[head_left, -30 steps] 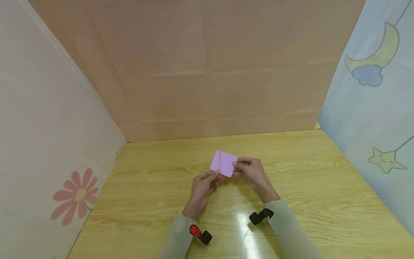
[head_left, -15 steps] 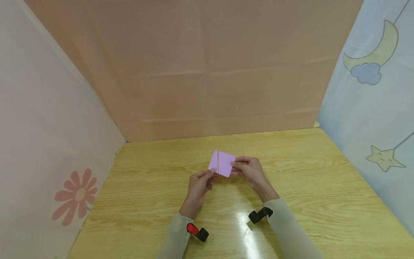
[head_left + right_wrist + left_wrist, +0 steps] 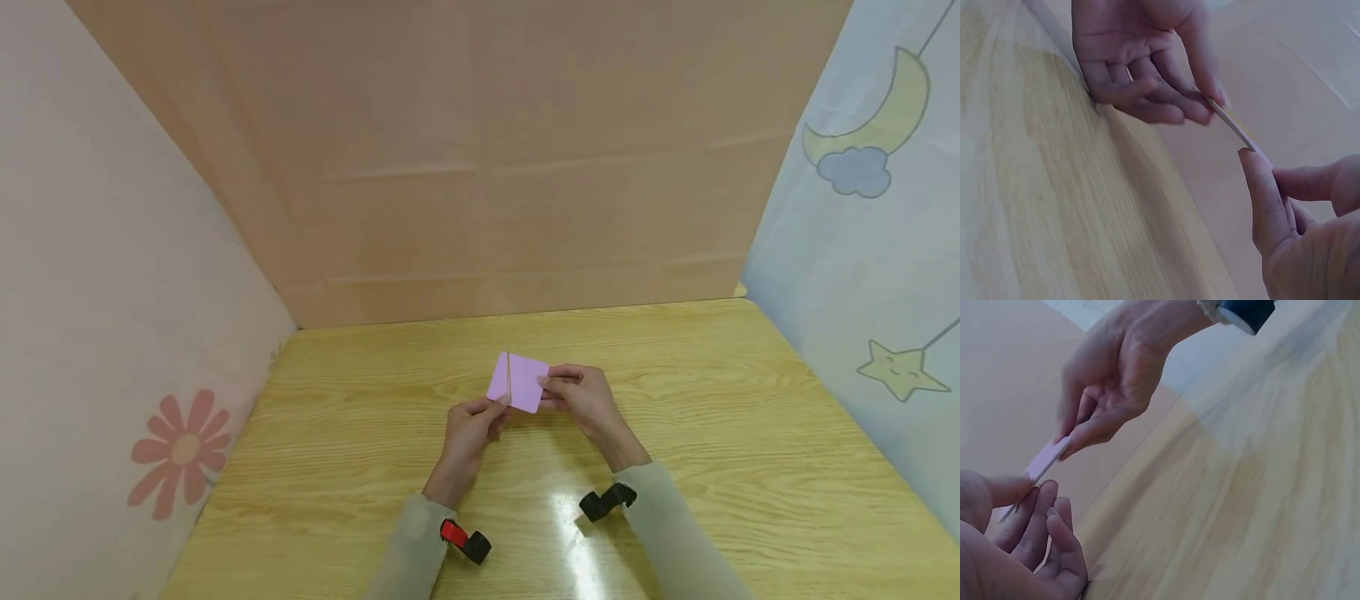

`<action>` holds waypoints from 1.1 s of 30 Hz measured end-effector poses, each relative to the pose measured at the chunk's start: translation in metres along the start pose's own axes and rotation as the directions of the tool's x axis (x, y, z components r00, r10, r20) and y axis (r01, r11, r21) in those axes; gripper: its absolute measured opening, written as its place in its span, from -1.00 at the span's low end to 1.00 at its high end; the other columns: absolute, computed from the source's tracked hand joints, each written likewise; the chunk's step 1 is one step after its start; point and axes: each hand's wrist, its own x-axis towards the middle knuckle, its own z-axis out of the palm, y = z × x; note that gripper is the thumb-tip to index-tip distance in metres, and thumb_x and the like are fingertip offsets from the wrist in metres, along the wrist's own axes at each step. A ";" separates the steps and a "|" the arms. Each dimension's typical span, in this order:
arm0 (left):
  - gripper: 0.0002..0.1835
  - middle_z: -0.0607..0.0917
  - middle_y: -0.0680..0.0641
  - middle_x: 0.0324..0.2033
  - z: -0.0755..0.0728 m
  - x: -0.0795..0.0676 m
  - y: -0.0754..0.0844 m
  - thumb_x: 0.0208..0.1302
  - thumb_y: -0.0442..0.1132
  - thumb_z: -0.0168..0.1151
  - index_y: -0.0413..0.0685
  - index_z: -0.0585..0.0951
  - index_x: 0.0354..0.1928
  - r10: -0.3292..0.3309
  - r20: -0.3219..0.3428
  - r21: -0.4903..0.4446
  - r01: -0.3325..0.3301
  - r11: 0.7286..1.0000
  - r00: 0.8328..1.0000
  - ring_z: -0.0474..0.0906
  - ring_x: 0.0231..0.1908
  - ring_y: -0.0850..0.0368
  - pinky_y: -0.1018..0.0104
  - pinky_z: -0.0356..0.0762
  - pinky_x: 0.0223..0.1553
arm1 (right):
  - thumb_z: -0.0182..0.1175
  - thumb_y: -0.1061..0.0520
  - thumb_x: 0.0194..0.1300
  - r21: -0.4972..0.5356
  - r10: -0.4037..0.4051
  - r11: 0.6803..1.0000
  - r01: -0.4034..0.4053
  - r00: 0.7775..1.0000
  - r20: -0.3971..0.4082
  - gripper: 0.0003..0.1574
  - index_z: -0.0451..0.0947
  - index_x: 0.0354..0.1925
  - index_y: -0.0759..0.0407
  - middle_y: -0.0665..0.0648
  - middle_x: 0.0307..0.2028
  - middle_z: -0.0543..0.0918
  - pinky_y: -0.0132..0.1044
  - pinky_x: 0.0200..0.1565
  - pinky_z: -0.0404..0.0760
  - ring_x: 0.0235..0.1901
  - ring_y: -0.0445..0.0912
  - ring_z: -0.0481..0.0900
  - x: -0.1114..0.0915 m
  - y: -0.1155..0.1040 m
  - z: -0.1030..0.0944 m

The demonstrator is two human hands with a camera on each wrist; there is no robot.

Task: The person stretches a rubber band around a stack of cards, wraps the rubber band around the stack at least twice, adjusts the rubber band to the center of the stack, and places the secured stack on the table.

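Observation:
A thin, square pink pad of paper (image 3: pixel 528 383) with rounded corners is held up above the table between both hands. Round it runs a tan rubber band (image 3: pixel 509 375), left of its middle. My left hand (image 3: pixel 467 433) pinches the lower left edge, thumb on top close to the band. On the right edge, my right hand (image 3: pixel 588 402) pinches the pad between thumb and fingers. Seen nearly edge-on in the left wrist view, the pad (image 3: pixel 1046 457) looks only a few sheets thick. Its underside is mostly hidden.
The light wood-grain table (image 3: pixel 360 467) extends all round beneath the hands. A brown paper backdrop (image 3: pixel 480 208) rises at its far edge. Patterned cloth panels stand on both sides, with a flower (image 3: pixel 183 450) at left and a star (image 3: pixel 900 371) at right.
Two strands of the rubber band that stood apart on the pad's face now lie together as nearly one line. Both hands keep their pinch, with only slight shifts of the left thumb.

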 end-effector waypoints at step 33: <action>-0.70 0.82 0.05 -0.45 -0.012 0.004 0.005 0.35 -0.21 0.47 -0.38 0.77 -0.12 0.006 0.085 0.106 -0.015 0.994 0.996 0.73 -0.38 0.29 0.44 0.65 -0.32 | 0.26 0.37 0.45 -0.046 -0.006 0.999 0.008 1.000 0.030 -0.57 0.48 0.16 0.65 0.10 -0.36 0.73 -0.33 -0.25 0.81 -0.40 -0.17 0.75 0.001 -0.002 0.003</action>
